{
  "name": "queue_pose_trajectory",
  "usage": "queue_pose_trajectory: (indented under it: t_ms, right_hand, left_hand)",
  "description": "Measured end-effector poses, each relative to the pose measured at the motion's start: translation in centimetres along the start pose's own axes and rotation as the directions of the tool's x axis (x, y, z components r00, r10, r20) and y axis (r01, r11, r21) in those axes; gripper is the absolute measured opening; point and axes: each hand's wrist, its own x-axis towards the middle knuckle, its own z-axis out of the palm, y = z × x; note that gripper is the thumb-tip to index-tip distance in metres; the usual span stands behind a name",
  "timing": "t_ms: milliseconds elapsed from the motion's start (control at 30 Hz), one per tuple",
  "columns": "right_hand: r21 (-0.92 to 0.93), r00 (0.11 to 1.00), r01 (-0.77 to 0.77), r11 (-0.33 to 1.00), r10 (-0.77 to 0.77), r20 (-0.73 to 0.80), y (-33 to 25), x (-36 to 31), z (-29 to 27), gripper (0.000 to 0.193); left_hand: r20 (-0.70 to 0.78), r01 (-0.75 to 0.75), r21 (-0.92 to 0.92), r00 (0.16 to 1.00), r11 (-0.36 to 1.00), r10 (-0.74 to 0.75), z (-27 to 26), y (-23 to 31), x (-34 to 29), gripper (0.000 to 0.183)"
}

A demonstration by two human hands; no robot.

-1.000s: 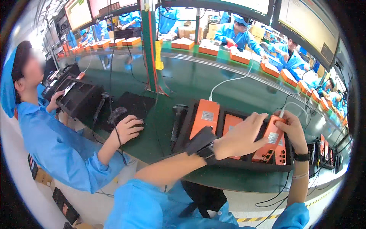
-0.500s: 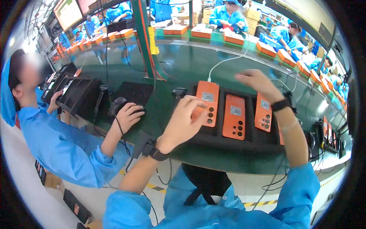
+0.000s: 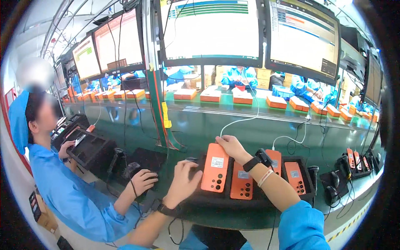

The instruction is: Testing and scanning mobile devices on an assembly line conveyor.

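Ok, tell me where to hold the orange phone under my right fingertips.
Probably the long left edge of the orange phone, from the left with the left grip: it's open beside that edge, while the lenses sit nearer the right edge and the right grip is at the far end.

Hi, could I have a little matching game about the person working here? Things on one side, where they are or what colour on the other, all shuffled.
Column one
1. right hand
2. left hand
3. tray under the row of phones
4. pale bracelet

Column two
A. black
B. just left of the row's leftmost phone
C. around the right wrist
D. at the top end of the row's leftmost phone

Right pairs: 1-D, 2-B, 3-A, 4-C
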Motion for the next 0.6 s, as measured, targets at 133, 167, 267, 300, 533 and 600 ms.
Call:
queue_pose_trajectory:
  t_ms: [133,167,267,300,533,600]
  right_hand:
    - [-0.283,0.995,0.077,0.956,-0.090,-0.032,0.3,-0.3,0.4,0.042]
    - [-0.353,0.993,0.095,0.931,-0.115,-0.036,0.6,-0.3,0.8,0.041]
    - [-0.337,0.971,0.117,0.934,-0.180,-0.160,1.1,-0.1,1.8,0.040]
    - [-0.329,0.980,0.109,0.938,-0.157,-0.122,1.0,-0.1,1.9,0.040]
    - [-0.456,0.950,0.311,0.834,-0.267,0.160,0.2,-2.6,-4.2,0.036]
    - [-0.521,0.976,0.209,0.827,-0.148,0.158,0.5,-3.9,-6.9,0.044]
  left_hand:
    - [-0.069,0.161,0.124,0.986,0.979,-0.154,0.9,-2.0,-0.1,0.034]
    - [-0.045,0.204,0.136,0.979,0.969,-0.200,1.1,-2.6,-0.1,0.036]
    - [0.098,0.409,0.092,0.904,0.908,-0.417,1.9,-4.4,0.2,0.047]
    - [0.152,0.491,0.080,0.854,0.868,-0.497,2.3,-5.0,0.4,0.051]
    - [0.318,0.822,-0.195,0.569,0.535,-0.759,4.0,-9.5,3.0,0.044]
    - [0.503,0.912,-0.276,0.405,0.302,-0.763,3.8,-9.9,3.0,0.041]
